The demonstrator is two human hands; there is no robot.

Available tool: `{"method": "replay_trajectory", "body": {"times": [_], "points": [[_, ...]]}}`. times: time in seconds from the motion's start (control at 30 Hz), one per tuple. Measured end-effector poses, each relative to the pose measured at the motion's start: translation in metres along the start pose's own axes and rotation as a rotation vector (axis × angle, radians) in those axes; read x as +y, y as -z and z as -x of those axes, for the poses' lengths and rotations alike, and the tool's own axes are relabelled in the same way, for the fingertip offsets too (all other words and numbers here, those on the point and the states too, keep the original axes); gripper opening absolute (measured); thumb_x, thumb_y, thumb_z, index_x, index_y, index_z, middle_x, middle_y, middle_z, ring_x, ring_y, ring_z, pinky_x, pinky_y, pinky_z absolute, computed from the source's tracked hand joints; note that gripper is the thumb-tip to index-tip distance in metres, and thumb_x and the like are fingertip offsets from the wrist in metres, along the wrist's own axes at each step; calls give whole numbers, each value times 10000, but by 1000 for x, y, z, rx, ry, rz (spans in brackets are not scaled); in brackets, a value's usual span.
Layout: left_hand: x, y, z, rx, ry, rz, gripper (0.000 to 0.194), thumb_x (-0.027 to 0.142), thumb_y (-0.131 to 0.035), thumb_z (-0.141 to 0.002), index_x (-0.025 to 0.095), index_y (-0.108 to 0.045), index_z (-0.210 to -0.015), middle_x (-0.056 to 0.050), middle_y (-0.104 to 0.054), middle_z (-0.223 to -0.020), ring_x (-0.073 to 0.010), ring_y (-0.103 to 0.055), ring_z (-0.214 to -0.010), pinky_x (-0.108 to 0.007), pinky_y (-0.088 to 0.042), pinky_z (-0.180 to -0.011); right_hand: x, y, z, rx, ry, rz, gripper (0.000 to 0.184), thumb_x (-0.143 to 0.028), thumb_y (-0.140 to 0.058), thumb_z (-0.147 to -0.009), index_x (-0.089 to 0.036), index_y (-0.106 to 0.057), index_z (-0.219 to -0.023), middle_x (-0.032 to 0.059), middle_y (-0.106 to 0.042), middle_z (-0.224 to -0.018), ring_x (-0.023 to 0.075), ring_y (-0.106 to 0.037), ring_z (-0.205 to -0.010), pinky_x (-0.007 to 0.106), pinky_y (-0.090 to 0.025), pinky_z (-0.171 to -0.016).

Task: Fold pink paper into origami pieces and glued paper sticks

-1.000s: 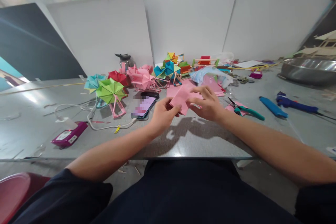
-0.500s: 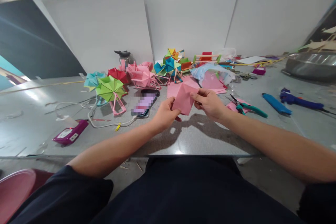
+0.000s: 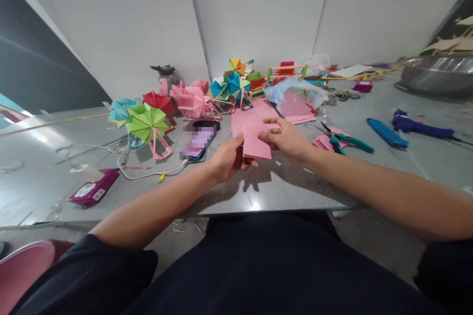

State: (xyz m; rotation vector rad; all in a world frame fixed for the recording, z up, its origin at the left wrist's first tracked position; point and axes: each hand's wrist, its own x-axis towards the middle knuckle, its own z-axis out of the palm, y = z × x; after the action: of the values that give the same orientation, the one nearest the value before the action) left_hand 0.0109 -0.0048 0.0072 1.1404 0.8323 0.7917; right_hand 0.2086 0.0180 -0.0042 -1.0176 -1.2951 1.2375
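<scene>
The folded pink paper (image 3: 257, 142) is raised above the table (image 3: 225, 202), between the two hands, and both of them touch it. The left hand (image 3: 229, 156) pinches its left edge: the thumb lies along this edge, and the other fingers go under the paper, where I cannot see all of them. The right hand (image 3: 286, 140) pinches the right side between thumb and bent fingers, a little farther from the body than the left grip. So neither hand is clearly nearer to the paper. Its longer axis seems to run away from the body, and its lower edge, toward the body, is not held at the right corner.

Just beyond the grip lie flat pink sheets (image 3: 238, 117). To the left of the left grip is a phone (image 3: 199, 143), and farther left stands a green paper wheel (image 3: 146, 120). To the right of the right grip, pliers (image 3: 356, 143) rest near the forearm.
</scene>
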Motion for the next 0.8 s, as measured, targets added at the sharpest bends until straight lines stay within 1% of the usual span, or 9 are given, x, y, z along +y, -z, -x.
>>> {"method": "replay_trajectory", "body": {"times": [0.1,0.17,0.2,0.3,0.37,0.47,0.6,0.73,0.8], "points": [[3,-2,0,26,-17,30,304,352,-470,-1082,150,-680,-995,-67,-729,-766,-148,-708,-575,-187,-373,-408,2,-1,0,21,-18,-21,685,-315,-955,-676,-251,-522,-1202,-61,-645,-734,137,-584,-624,285,-483,-607],[4,-3,1,31,-23,15,285,260,-456,-1067,137,-699,-984,-73,-745,-786,-140,-722,-584,-179,-374,-420,4,-2,0,20,-16,-25,640,-314,-946,-689,-257,-513,-1157,-58,-650,-740,141,-590,-631,288,-486,-613],[4,-3,1,37,-23,13,302,256,-442,-1070,133,-706,-990,-79,-755,-802,-144,-729,-590,-183,-384,-425,5,-2,-1,19,-19,-21,612,-317,-938,-697,-257,-512,-1131,-57,-647,-738,141,-589,-628,289,-481,-610],[4,-2,1,82,-26,32,357,350,-441,-1090,138,-708,-987,-87,-765,-810,-172,-740,-607,-217,-443,-451,7,-2,-2,9,-23,-12,540,-329,-923,-708,-254,-527,-1068,-52,-643,-745,137,-580,-622,289,-464,-604],[3,0,1,101,-46,37,339,394,-504,-1074,144,-702,-959,-79,-756,-785,-182,-741,-619,-231,-471,-478,9,-1,-3,-5,-7,-15,503,-353,-926,-698,-247,-551,-1016,-43,-641,-754,133,-572,-631,288,-452,-604],[2,3,0,78,-76,30,319,428,-609,-1037,145,-701,-925,-69,-744,-765,-174,-733,-627,-237,-502,-532,10,0,-4,-54,26,14,443,-453,-926,-694,-225,-585,-861,-32,-614,-731,118,-534,-626,290,-435,-605],[0,4,-2,63,-121,36,362,503,-742,-965,148,-705,-901,-42,-717,-750,-137,-697,-625,-227,-526,-594,11,-1,-4,-91,13,17,517,-602,-925,-667,-213,-594,-749,-24,-590,-706,111,-508,-624,292,-428,-608],[-4,6,-5,58,-177,18,409,536,-806,-902,150,-681,-853,-28,-688,-757,-107,-647,-608,-213,-510,-583,9,-4,0,-109,-28,-57,652,-755,-901,-618,-209,-589,-789,-5,-616,-754,121,-545,-658,288,-454,-624],[-5,6,-5,71,-192,-5,391,507,-809,-896,156,-654,-821,-10,-655,-742,-94,-615,-599,-210,-505,-582,5,-5,3,-132,-26,-33,685,-820,-839,-657,-208,-598,-848,8,-631,-789,136,-570,-683,294,-478,-632]]}}
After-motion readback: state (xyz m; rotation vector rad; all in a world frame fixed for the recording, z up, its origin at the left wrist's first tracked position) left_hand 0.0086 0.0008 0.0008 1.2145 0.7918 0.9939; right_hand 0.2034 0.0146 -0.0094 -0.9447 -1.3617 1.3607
